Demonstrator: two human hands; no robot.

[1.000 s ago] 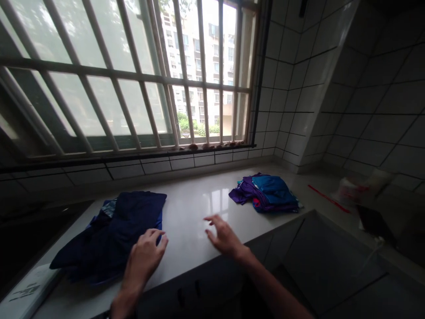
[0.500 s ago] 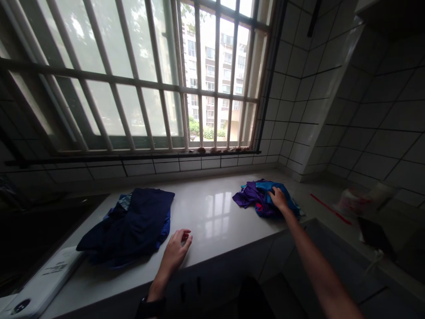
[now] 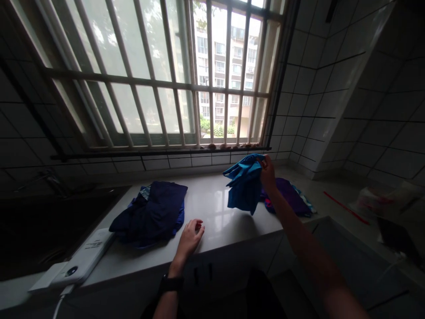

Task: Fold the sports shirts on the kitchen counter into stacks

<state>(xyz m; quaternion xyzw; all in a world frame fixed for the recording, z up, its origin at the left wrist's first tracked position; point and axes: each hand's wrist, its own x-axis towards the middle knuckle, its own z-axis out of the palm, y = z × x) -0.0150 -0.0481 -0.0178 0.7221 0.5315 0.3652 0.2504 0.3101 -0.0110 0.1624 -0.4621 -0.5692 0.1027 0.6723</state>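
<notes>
A bright blue garment (image 3: 245,184) hangs folded in the air above the counter, pinched at its upper right corner by my right hand (image 3: 267,173). Behind my right forearm lies a pile of purple clothes (image 3: 292,199) with some red and patterned fabric showing. My left hand (image 3: 191,237) hovers at the counter's front edge, fingers loosely curled and apart from the thumb, with nothing in it. To its left is a stack of dark navy clothes (image 3: 159,210), with brighter blue cloth under it.
The white counter (image 3: 209,199) runs below a barred window (image 3: 172,84). On the left are a dark sink (image 3: 49,221) with a faucet (image 3: 55,181) and a white power bank (image 3: 83,257) with a cable. A red strip (image 3: 345,207) lies at right.
My right hand has lifted the blue garment off the right pile and carried it leftward. Purple cloth now shows on that pile. The view has turned slightly left.
</notes>
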